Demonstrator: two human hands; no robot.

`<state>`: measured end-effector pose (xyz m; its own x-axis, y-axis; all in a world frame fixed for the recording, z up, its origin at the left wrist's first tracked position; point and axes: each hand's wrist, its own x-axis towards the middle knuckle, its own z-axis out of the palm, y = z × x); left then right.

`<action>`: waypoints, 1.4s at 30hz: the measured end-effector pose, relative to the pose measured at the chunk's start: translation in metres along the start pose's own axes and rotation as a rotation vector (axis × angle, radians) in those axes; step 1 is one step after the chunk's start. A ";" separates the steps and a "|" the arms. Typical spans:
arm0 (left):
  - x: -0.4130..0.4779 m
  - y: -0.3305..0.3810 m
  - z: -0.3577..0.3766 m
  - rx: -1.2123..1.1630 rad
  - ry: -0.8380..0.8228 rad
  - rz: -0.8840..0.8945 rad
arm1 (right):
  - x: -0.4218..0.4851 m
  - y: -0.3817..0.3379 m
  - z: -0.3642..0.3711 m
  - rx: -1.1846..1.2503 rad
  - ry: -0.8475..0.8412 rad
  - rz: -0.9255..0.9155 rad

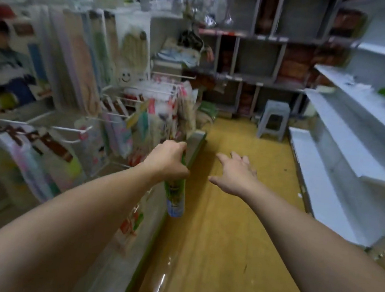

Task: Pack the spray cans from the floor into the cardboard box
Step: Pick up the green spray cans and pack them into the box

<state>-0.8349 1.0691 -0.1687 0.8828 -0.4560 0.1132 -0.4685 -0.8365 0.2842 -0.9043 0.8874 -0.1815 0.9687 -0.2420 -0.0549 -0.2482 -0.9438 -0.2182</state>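
Note:
My left hand point(167, 159) is closed around the upper part of a green spray can point(175, 196), which hangs bottom-down over the edge of the yellow floor beside the left rack. The can's lower end is pale blue. My right hand point(234, 173) is stretched forward over the floor, palm down, fingers spread, holding nothing. No cardboard box and no other spray cans show in this blurred view.
A rack of hanging packaged goods point(122, 112) lines the left side of the aisle. White shelves point(348, 146), mostly bare, run along the right. A grey plastic stool point(274, 122) stands at the far end of the yellow floor point(222, 247), before grey cubby shelving point(257, 56).

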 end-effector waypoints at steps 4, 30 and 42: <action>-0.010 0.020 -0.039 0.004 0.111 -0.028 | -0.002 0.005 -0.040 -0.010 0.077 -0.094; -0.281 0.047 -0.132 0.049 0.390 -0.654 | -0.139 -0.133 -0.066 0.033 0.023 -0.892; -0.504 0.054 -0.193 0.074 0.446 -0.918 | -0.337 -0.259 -0.050 0.067 0.037 -1.229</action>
<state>-1.2981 1.3123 -0.0272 0.8276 0.5120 0.2302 0.4069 -0.8296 0.3822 -1.1666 1.2021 -0.0582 0.5574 0.7919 0.2493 0.8302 -0.5355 -0.1551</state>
